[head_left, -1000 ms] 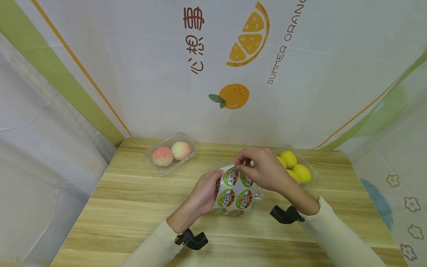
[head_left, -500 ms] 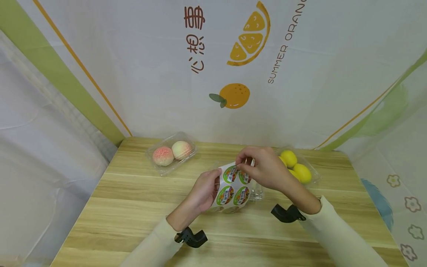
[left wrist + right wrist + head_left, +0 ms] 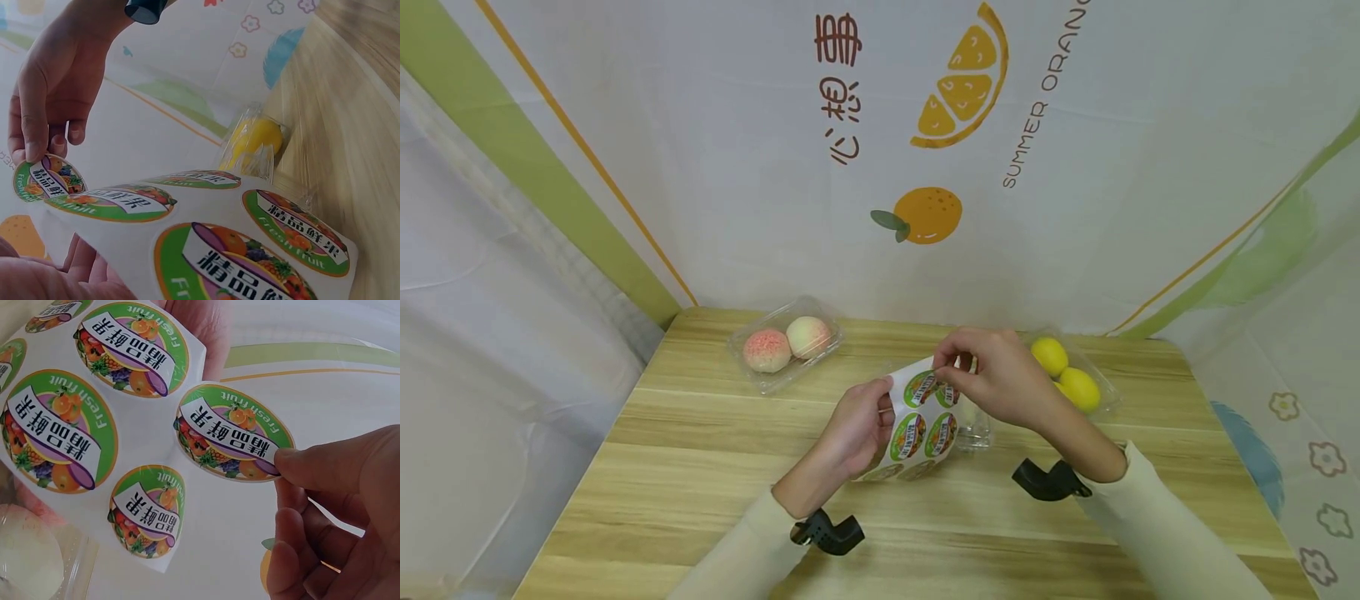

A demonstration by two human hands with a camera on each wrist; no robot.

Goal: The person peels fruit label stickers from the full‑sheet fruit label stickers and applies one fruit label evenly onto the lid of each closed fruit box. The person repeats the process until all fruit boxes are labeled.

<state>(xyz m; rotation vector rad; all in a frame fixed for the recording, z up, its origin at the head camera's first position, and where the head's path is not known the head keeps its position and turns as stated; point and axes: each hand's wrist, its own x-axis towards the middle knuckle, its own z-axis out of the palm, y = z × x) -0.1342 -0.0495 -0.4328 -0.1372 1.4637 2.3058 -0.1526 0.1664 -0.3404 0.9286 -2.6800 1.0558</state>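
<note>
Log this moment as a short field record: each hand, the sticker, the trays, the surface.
left hand: holds the sticker sheet by its left edge
right hand: pinches one round sticker, peeled clear of the sheet
peach tray: clear, two peaches, back left
lemon tray: clear, yellow lemons, behind the right hand
table: light wood

Stickers (image 3: 232, 442) "Fresh fruit", "精品鲜果", backdrop (image 3: 1037, 117) "SUMMER ORAN"
</note>
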